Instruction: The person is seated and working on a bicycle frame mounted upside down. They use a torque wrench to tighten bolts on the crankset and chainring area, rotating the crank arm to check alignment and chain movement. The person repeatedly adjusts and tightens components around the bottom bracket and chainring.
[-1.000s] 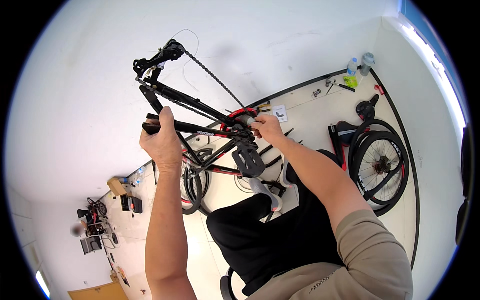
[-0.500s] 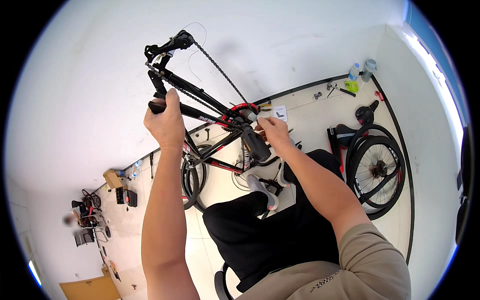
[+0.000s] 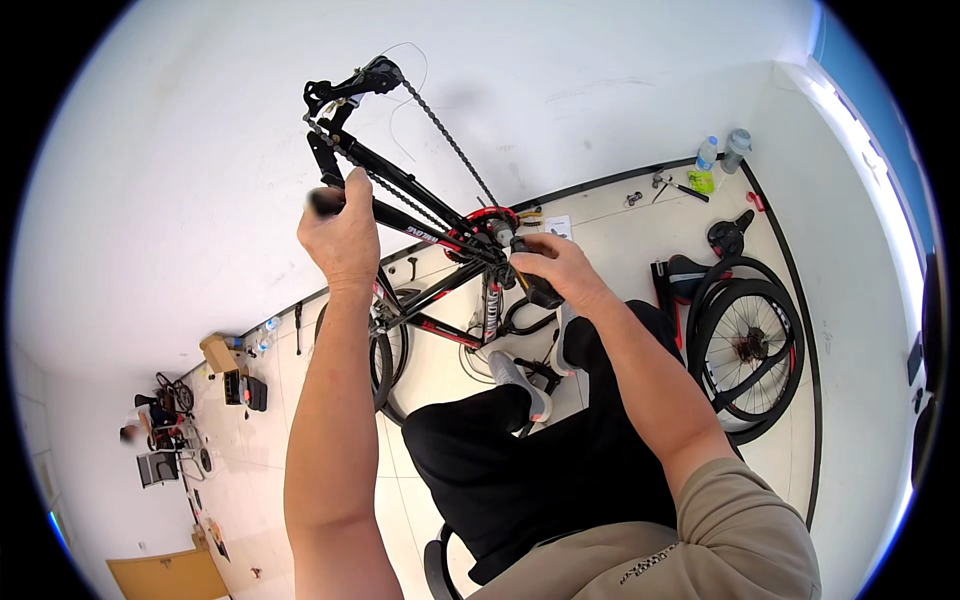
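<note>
A black and red bicycle frame (image 3: pixel 428 296) stands tilted in front of me, its rear end raised and no wheel in it. My left hand (image 3: pixel 345 235) is closed around a black rear tube; the dark end poking out beside the thumb is blurred. The chain (image 3: pixel 440 125) hangs in a loop from the rear derailleur (image 3: pixel 355 85) to the red-edged chainring (image 3: pixel 488 217). My right hand (image 3: pixel 562 268) is closed at the crank, thumb and forefinger on the black pedal (image 3: pixel 543 292). The hand covers part of the pedal and where it joins the crank.
Wheels and tyres (image 3: pixel 745 350) and a saddle (image 3: pixel 688 278) lie on the floor to the right. Tools (image 3: pixel 690 190) and bottles (image 3: pixel 707 155) stand along the wall. A cardboard box (image 3: pixel 216 352) and a person (image 3: pixel 140 420) beside another bicycle are far left. Loose cable (image 3: pixel 425 65) sticks up.
The raised rear of the frame has shifted slightly right and down with my left hand. My right hand has moved lower over the pedal, which has turned to the right.
</note>
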### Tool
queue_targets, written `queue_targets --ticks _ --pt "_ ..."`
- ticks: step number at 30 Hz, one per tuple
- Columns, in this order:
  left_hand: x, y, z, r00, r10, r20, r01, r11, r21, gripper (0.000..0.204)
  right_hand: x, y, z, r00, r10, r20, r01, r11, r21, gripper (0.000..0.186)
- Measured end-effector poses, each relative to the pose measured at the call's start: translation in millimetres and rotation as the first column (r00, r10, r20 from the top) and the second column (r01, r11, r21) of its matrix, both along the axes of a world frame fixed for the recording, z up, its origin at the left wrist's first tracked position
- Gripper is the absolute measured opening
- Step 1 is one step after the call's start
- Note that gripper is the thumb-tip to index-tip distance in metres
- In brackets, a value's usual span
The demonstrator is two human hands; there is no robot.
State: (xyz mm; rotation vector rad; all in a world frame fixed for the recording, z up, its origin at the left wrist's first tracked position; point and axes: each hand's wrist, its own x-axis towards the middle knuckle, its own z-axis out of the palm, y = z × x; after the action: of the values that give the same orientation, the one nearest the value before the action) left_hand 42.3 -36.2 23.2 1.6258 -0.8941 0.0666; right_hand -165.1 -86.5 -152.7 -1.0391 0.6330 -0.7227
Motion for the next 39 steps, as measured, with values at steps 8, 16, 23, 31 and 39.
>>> queue_targets --ticks 8,16,23,31,39 --pt "9 -6 -4 0.999 0.04 0.031 -0.04 0.999 0.008 0.042 -7 -12 -16 0.988 0.111 0.107 -0.124 0.984 0.129 0.053" --pt "4 -6 -3 1.0 0.006 0.02 -0.006 1.0 -0.016 0.04 -14 -23 -14 0.976 0.058 0.21 -0.109 0.965 0.239 0.057" --pt "10 -7 -5 1.0 0.009 0.013 -0.009 1.0 -0.011 0.038 -23 -24 -16 0.922 -0.03 0.385 -0.157 0.882 0.444 0.052" --pt "5 -7 -4 1.0 -0.011 -0.005 0.011 0.999 -0.05 0.039 -1 -12 -27 0.949 0.098 0.301 -0.187 0.94 0.286 0.041" --pt "6 -5 -2 1.0 0.007 0.011 -0.007 1.0 -0.007 0.039 9 7 -17 0.952 0.159 0.26 -0.194 0.974 0.116 0.053"
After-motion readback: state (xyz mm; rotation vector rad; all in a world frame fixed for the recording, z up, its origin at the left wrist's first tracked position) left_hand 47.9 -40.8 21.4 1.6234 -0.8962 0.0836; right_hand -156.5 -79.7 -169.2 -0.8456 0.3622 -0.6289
